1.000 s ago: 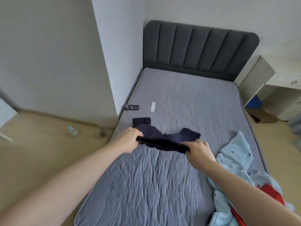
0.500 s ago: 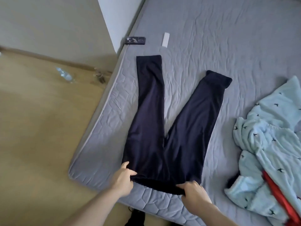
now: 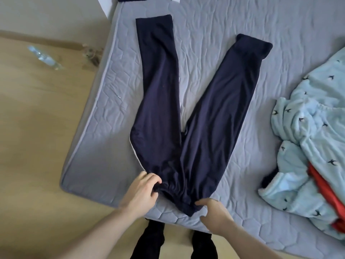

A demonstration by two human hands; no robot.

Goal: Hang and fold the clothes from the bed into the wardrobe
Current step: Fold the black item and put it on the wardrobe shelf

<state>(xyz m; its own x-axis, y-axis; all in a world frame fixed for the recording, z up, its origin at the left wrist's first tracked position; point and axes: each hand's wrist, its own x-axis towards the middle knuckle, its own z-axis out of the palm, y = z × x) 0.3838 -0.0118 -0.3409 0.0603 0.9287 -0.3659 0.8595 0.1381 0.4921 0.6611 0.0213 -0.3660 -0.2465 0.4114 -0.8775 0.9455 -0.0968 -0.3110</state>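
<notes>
Navy trousers (image 3: 186,113) are lying flat on the grey mattress (image 3: 233,25), legs fanning toward 11 and 1 o'clock. The left hand (image 3: 139,193) is pinching the bunched waistband with curled fingers; the right hand (image 3: 214,214) is gripping its other end. A light blue garment (image 3: 308,137) is lying crumpled at 3 o'clock.

Head camera looks steeply down, close over the bed (image 3: 205,23).
</notes>
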